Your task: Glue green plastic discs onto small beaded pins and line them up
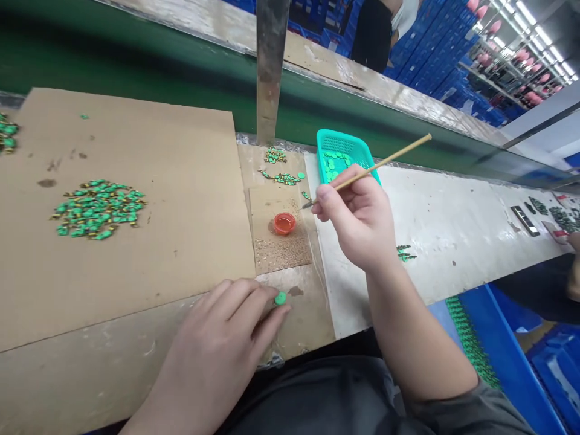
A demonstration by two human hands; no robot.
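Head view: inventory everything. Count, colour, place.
Small cardboard: 1, tan, centre
Large cardboard: 1, tan, left
Cup: 1, red, on small cardboard
Green disc: 1, green, left hand
Brush-like tool: 1, tan, right hand
Basket: 1, teal, beyond right hand
Basket discs: several, green, inside basket
Piles: 2, mostly green, left
Clusters: 2, mostly green, left of basket
Post: 1, grey, far edge
Phone-like object: 1, black, right
Bin: 1, blue, lower right
Crates: many, blue, background
Pink objects: several, top right
Coworkers: at least 2, top and right
Left hand: 1, bare, front
Right hand: 1, bare, right
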